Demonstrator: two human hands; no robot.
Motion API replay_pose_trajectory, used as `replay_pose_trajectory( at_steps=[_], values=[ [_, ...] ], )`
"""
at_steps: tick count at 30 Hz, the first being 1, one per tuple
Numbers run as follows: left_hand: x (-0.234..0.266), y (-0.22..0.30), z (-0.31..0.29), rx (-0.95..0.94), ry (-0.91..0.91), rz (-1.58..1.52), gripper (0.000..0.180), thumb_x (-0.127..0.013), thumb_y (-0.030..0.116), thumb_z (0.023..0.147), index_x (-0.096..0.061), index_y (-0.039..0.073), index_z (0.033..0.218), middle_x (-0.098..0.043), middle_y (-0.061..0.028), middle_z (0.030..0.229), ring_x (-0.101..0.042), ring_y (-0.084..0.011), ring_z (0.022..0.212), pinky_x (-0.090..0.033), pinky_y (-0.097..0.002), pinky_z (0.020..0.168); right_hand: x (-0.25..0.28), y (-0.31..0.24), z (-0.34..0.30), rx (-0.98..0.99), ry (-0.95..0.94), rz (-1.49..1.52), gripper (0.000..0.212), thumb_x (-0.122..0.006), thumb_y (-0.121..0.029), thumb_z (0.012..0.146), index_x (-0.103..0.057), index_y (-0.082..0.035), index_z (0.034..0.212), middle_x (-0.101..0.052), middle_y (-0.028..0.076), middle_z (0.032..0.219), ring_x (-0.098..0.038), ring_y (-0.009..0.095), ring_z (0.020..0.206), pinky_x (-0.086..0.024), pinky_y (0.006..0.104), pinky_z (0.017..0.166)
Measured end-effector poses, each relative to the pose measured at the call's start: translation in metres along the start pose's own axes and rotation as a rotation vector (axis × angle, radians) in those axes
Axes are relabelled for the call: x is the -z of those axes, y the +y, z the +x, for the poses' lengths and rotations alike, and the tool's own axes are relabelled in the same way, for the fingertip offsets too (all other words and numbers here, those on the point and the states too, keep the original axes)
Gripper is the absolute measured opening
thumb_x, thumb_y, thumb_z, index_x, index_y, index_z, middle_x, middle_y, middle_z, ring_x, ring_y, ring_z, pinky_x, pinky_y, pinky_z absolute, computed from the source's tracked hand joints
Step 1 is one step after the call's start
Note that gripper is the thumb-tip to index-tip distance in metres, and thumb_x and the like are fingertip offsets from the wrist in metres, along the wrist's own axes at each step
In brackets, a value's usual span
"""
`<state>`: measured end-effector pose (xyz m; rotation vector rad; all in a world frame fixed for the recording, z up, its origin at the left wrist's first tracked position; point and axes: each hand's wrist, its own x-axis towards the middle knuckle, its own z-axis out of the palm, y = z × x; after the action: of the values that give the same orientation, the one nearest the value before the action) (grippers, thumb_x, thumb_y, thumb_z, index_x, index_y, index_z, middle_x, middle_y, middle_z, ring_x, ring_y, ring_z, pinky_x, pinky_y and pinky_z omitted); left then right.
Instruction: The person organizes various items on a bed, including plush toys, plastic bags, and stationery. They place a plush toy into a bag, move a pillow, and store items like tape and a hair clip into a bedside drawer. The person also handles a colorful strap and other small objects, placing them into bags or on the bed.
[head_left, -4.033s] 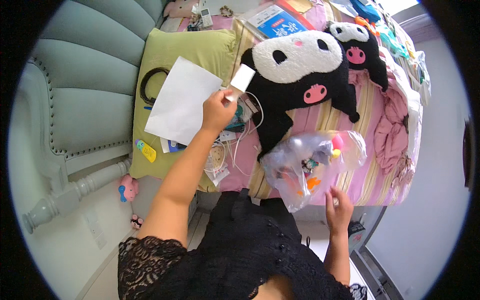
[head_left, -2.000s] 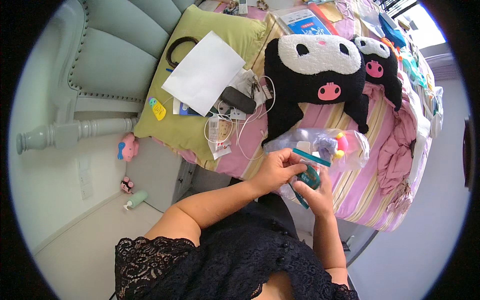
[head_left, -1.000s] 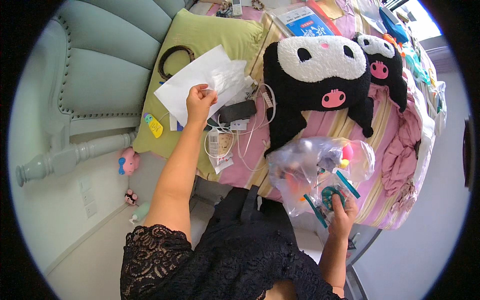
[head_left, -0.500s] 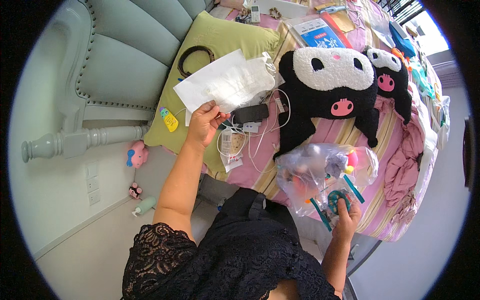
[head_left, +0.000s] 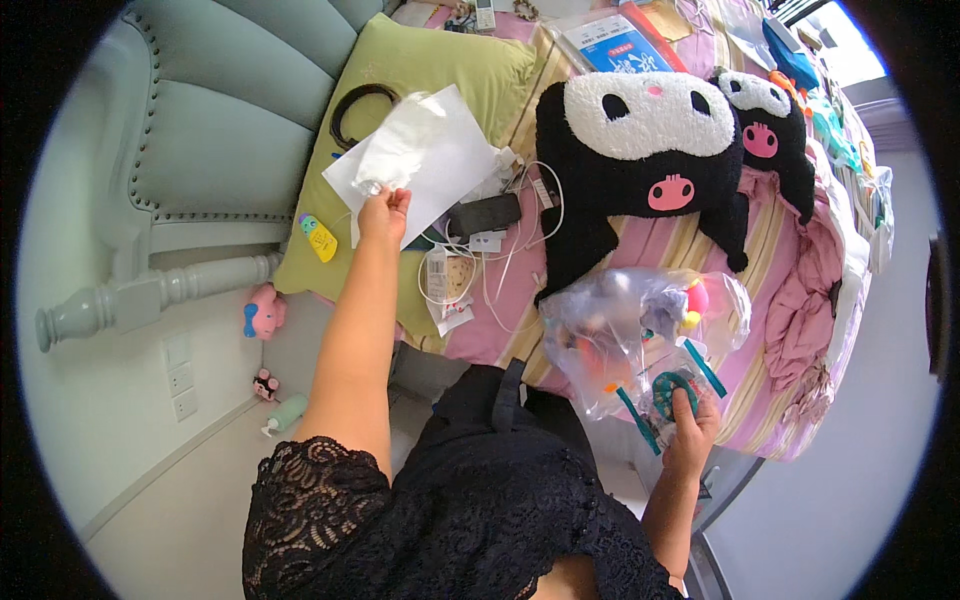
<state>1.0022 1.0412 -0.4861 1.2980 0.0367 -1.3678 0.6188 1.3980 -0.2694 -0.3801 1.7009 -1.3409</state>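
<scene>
My left hand (head_left: 383, 214) pinches the lower edge of a shiny, whitish translucent plastic bag (head_left: 405, 145), held over a white sheet of paper (head_left: 455, 150) on the green pillow (head_left: 430, 60). Closed at the lower right, my right hand (head_left: 692, 428) grips a small clear bag with teal strips (head_left: 640, 420). My thumb presses on a round teal thing (head_left: 664, 388) in it, whose kind I cannot make out. Just beyond lies a larger clear plastic bag (head_left: 590, 330) with colourful soft items inside.
A black-and-white plush cushion (head_left: 650, 125) covers the middle of the striped bed, with a smaller plush (head_left: 765, 130) beside it. Near the pillow are a black phone-like device (head_left: 485, 215), white cables (head_left: 548, 235), a yellow tube (head_left: 318, 238) and a dark headband (head_left: 338, 120).
My left hand has moved left and slightly up, swinging the translucent bag leftward across the paper. The right hand keeps its grip. The whole view has shifted a little.
</scene>
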Motion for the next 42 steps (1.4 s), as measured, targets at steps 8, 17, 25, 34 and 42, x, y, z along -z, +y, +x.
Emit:
replay_pose_trajectory(
  at_steps=[8,17,25,34,42],
  values=[
    [0.006,0.029,0.024,-0.196,0.247,-0.271,0.016,-0.05,0.003,0.089,-0.045,-0.004,0.102,-0.051,-0.014,0.092,-0.055,-0.0212,0.07,-0.055,-0.0395,0.077,0.007,0.008,0.002,0.001,0.066,0.026,0.022,-0.061,-0.009,0.087,-0.059,-0.001,0.107,-0.064,0.006,0.093,-0.061,0.014,0.079,-0.048,0.0259,0.071],
    [0.001,-0.088,-0.079,-1.283,-0.481,1.682,0.052,-0.071,0.015,0.068,-0.051,0.004,0.114,-0.051,-0.0137,0.115,-0.047,-0.0325,0.108,-0.036,-0.0419,0.093,-0.004,0.009,0.007,-0.051,0.044,0.011,0.026,-0.061,-0.008,0.086,-0.058,0.002,0.109,-0.063,0.006,0.097,-0.059,0.014,0.085,-0.047,0.0273,0.078],
    [-0.025,-0.116,-0.052,-1.09,-0.497,2.176,0.045,-0.075,0.021,0.057,-0.062,0.002,0.096,-0.06,-0.0123,0.093,-0.056,-0.0297,0.089,-0.044,-0.0405,0.078,0.001,0.006,0.004,-0.06,0.079,-0.056,0.021,-0.06,-0.008,0.087,-0.059,0.0,0.106,-0.065,0.006,0.093,-0.062,0.014,0.079,-0.049,0.0266,0.071],
    [0.009,-0.1,-0.106,0.472,-0.427,0.828,0.035,-0.071,0.035,0.076,-0.064,0.004,0.091,-0.062,-0.0047,0.076,-0.064,-0.0139,0.071,-0.051,-0.0308,0.06,0.01,0.017,0.003,-0.042,0.106,-0.003,0.02,-0.059,-0.007,0.087,-0.059,0.0,0.106,-0.065,0.007,0.093,-0.062,0.015,0.079,-0.049,0.027,0.073],
    [0.045,-0.222,-0.145,-0.119,-0.53,1.863,0.083,-0.076,0.046,0.06,-0.049,-0.009,0.115,-0.05,-0.0272,0.12,-0.052,-0.0368,0.111,-0.044,-0.0429,0.092,-0.004,0.009,0.005,-0.102,0.018,-0.015,0.027,-0.061,-0.008,0.086,-0.058,0.002,0.11,-0.064,0.006,0.096,-0.06,0.014,0.085,-0.047,0.0272,0.078]
  ],
)
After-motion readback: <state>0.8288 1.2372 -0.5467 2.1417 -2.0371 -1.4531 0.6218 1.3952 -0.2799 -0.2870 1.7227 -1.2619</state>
